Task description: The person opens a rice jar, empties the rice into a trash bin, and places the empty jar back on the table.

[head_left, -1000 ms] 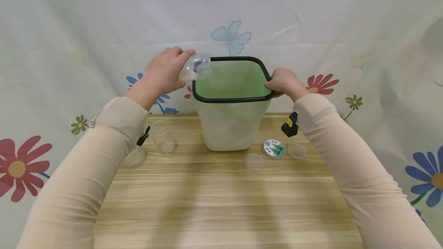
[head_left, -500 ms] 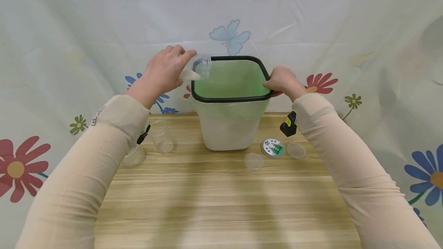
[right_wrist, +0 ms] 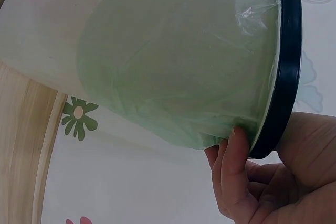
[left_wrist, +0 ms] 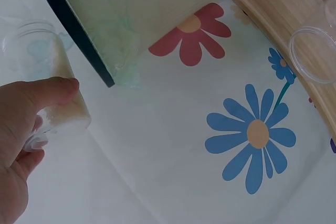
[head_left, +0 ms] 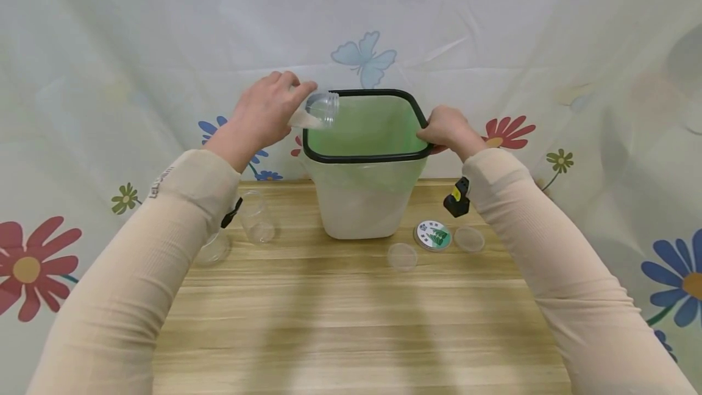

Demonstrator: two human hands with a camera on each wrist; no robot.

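Observation:
My left hand (head_left: pixel 265 111) holds a clear plastic jar (head_left: pixel 325 107) tipped on its side, its threaded mouth over the left rim of a white bin. A pale, grainy or powdery filling (left_wrist: pixel 65 111) lies along the jar's lower side; I cannot tell its kind. The bin (head_left: pixel 362 209) stands upright at the back of the table, with a black rim ring (head_left: pixel 367 158) and a green bag liner (head_left: pixel 378 124). My right hand (head_left: pixel 451 128) grips the ring's right side. In the right wrist view, its fingers (right_wrist: pixel 236 174) press the liner from outside, under the ring (right_wrist: pixel 289 66).
Two clear jars stand left of the bin, one upright jar (head_left: pixel 258 221) and another jar (head_left: pixel 214 250) partly behind my left sleeve. Right of the bin lie a translucent lid (head_left: pixel 403 256), a printed round disc (head_left: pixel 433 235) and a second lid (head_left: pixel 469 239). A flowered curtain (head_left: pixel 493 29) hangs behind.
My left hand has shifted slightly right, and the jar's mouth now reaches a little farther over the bin. The pale filling has slid toward the mouth. My right hand stays on the rim.

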